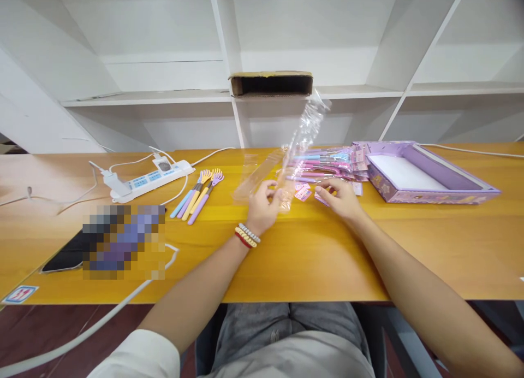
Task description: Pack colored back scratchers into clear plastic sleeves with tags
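Observation:
My left hand (264, 206) is closed on a long clear plastic sleeve (308, 128), which rises slantwise away from me. My right hand (339, 199) rests low over the table with its fingertips pinched at a small pink-and-purple card (321, 200). Another pink card (303, 192) lies between the two hands. Just beyond them is a pile of packaged back scratchers (327, 162) in pink, blue and purple. Flat on the table left of my left hand are more clear sleeves (262, 173). Several unwrapped back scratchers (198, 198) with claw-shaped heads lie further left.
A purple open box (434, 195) stands at the right. On the left are a white power strip (151, 180) with plugs and cables, and a dark, partly blurred flat object (69, 249). White shelves (155, 96) rise behind the table, holding a cardboard box (271, 75).

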A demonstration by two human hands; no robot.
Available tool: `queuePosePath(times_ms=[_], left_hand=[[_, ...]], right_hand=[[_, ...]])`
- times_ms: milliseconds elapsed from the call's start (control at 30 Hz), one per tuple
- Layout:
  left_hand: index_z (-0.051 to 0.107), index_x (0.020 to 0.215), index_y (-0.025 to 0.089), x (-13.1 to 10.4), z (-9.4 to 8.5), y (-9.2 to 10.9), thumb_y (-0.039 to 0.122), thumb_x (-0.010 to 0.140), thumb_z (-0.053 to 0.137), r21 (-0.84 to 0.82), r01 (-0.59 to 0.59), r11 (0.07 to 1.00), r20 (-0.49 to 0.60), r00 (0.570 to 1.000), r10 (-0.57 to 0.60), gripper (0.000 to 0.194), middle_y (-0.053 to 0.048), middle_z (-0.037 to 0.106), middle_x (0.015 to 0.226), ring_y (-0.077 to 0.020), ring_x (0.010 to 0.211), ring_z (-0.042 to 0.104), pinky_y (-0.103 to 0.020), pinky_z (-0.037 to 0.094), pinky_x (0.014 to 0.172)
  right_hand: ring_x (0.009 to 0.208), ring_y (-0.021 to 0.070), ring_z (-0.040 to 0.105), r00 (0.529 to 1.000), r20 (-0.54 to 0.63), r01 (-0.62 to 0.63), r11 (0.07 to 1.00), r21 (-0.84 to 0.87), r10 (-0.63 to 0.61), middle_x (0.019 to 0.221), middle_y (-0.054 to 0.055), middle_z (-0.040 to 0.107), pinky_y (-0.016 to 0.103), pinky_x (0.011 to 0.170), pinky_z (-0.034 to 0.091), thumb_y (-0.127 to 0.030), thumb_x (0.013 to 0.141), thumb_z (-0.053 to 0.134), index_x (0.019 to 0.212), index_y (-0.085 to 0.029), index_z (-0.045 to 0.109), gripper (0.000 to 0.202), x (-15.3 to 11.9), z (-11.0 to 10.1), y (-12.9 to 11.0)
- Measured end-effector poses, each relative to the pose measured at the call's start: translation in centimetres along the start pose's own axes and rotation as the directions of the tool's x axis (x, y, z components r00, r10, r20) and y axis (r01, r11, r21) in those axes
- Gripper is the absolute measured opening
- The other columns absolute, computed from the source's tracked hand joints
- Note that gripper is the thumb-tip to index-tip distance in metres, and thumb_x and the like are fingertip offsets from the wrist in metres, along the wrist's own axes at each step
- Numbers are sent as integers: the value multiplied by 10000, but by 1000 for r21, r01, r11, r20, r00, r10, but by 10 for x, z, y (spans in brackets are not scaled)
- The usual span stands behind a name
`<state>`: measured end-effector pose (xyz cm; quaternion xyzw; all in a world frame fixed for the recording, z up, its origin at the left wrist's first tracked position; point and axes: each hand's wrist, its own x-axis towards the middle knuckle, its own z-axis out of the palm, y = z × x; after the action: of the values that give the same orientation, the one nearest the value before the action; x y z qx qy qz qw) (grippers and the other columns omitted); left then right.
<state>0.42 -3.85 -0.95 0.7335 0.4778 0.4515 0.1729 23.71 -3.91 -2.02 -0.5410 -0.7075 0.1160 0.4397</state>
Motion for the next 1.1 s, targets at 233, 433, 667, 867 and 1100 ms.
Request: queuePosePath(times_ms=[233, 433, 667, 867, 1100], left_hand=[[275, 1360, 197, -13, 11, 8, 308, 830, 486, -96, -89, 991, 371, 921, 119, 582, 37, 627, 749, -104, 681, 563, -248, 431, 729], [187, 1415, 241, -11, 8, 3, 293, 777, 548, -88, -113, 990, 434, 890, 140, 735, -24, 606, 996, -121, 811, 553, -266, 450, 773], [460, 1266, 203, -8, 14, -7, 163, 777, 506, -107, -245, 964, 416, 869, 267, 493, -12, 609, 896, -110, 752, 539, -273, 455, 795], [486, 1214, 169, -4, 14, -7, 174, 771, 534, -114, -165, 980, 277, 942, 191, 445, -7, 631, 856, -97, 705, 550, -245, 461, 747], [503, 1191, 166, -4, 12, -4, 205, 801, 508, -109, -128, 986, 239, 959, 151, 392, -4, 618, 818, -94, 693, 550, -227, 459, 704]], right_hand=[[566, 119, 516, 991, 134, -30, 974, 224, 0, 676, 10, 622, 252, 556, 405, -443, 781, 554, 868, -166, 629, 300, -6, 9, -14], [585, 119, 514, 974, 227, -99, 944, 315, 26, 671, 16, 605, 255, 568, 411, -388, 778, 559, 785, -151, 629, 247, -5, 14, -10], [570, 107, 491, 951, 310, -134, 924, 359, 18, 655, 4, 584, 246, 559, 392, -393, 775, 567, 837, -150, 613, 255, -8, 17, -18], [561, 107, 525, 849, 529, -250, 896, 368, 20, 661, -4, 617, 242, 565, 406, -330, 684, 671, 941, -150, 583, 326, -11, 19, -14], [653, 124, 580, 804, 594, -349, 802, 485, -9, 789, 44, 657, 267, 630, 457, -238, 673, 670, 916, -144, 577, 277, -12, 22, -9]])
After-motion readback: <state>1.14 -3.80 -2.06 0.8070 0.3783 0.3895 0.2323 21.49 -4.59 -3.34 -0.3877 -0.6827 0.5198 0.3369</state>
